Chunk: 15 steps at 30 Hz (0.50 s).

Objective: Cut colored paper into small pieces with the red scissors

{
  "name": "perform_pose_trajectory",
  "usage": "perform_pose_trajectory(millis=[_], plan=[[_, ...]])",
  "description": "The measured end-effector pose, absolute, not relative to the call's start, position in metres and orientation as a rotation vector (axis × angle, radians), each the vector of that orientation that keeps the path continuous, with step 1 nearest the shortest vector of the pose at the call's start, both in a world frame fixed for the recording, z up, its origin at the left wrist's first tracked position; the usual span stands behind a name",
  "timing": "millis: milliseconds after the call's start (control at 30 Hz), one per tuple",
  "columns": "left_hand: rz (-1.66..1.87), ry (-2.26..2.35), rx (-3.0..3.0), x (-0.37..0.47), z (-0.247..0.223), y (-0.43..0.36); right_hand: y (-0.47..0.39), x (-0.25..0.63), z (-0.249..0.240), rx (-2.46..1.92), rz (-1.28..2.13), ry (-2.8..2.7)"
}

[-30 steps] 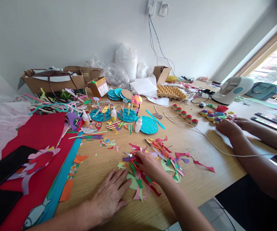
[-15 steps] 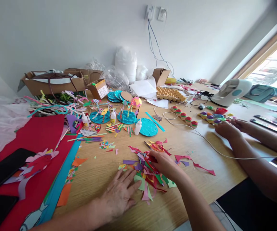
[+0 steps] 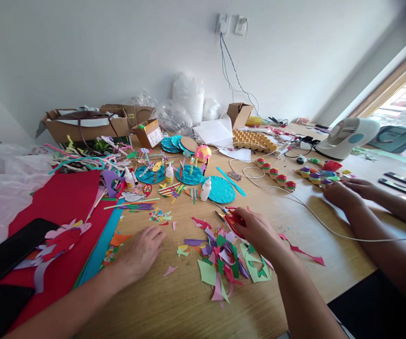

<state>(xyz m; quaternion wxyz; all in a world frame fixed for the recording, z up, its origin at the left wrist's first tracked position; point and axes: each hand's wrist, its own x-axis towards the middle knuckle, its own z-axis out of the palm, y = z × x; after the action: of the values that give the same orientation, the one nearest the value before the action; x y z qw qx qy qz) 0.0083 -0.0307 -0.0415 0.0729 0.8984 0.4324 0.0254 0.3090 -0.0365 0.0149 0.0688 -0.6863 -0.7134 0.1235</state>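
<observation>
My right hand is closed on red-handled scissors, whose blades point toward the blue disc. Below it lies a loose pile of coloured paper scraps, green, purple, pink and red. My left hand rests palm down on the table to the left of the pile, fingers apart, holding nothing, beside some orange scraps. Small confetti-like bits lie beyond its fingertips. A white glue bottle stands against the blue disc.
At the right, a co-worker's hands are at painted egg-carton pieces. A white cable crosses the table. Red sheets and a black phone lie at the left. Cardboard boxes and a fan stand behind.
My left hand has moved left, away from the scraps. My right hand has lifted the scissors up and right off the pile, and the scraps have spread. The view has shifted slightly.
</observation>
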Motion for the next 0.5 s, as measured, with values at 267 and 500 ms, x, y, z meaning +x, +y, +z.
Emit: perform_pose_trajectory(millis=[267, 500], plan=[[0.02, 1.457, 2.77, 0.009, -0.056, -0.009, -0.049, 0.282, 0.022, -1.876, 0.372, -2.187], [-0.01, 1.331, 2.845, -0.004, -0.061, -0.045, -0.035, 0.28, 0.007, -1.965, 0.394, -2.219]])
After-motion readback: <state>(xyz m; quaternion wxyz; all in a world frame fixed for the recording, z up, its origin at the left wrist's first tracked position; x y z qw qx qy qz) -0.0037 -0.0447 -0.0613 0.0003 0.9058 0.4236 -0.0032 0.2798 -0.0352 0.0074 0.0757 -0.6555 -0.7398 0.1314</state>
